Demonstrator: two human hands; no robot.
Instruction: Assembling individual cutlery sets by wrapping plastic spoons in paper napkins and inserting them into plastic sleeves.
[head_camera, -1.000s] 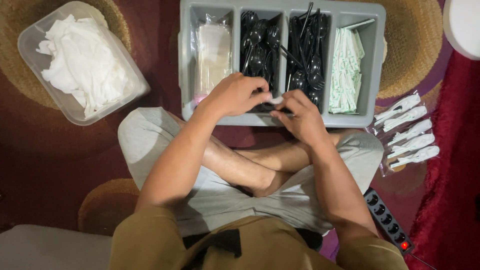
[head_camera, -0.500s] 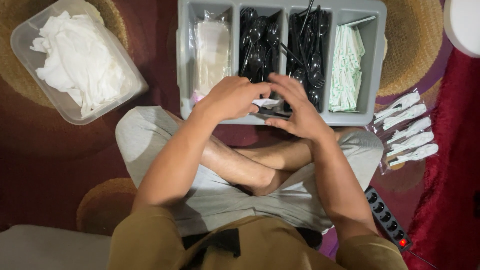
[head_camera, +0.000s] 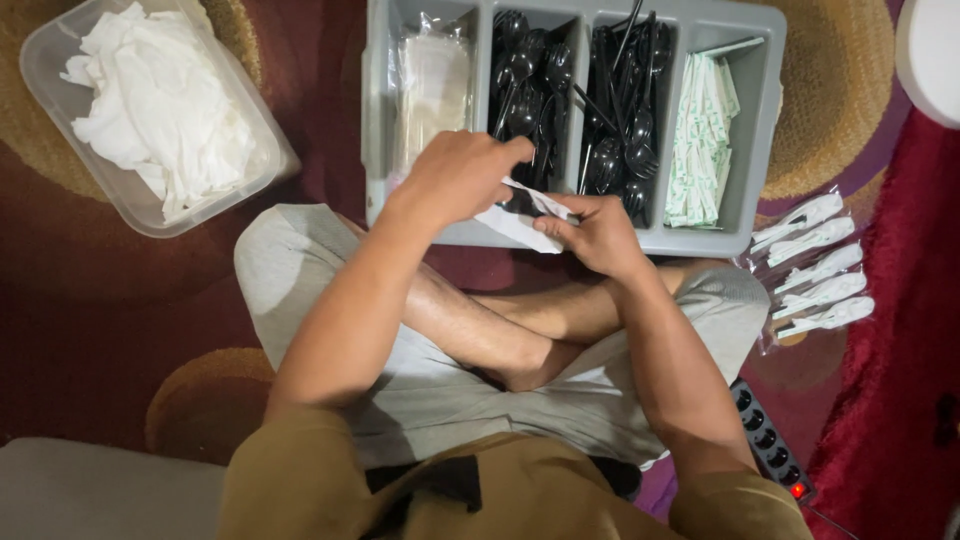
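- My right hand (head_camera: 592, 235) pinches the near end of a white napkin (head_camera: 520, 218), fingers closed on it.
- My left hand (head_camera: 458, 178) grips its far edge, fingers curled shut.
- The napkin sits over the near rim of the grey tray (head_camera: 760, 120).
- Black spoons (head_camera: 528, 90) lie in the tray beyond.

Domestic interior, floor level. A person sits cross-legged on a dark red patterned carpet (head_camera: 80, 300) among round woven straw mats (head_camera: 840, 90), with a black multi-socket power strip (head_camera: 770, 450) lying beside the knee.
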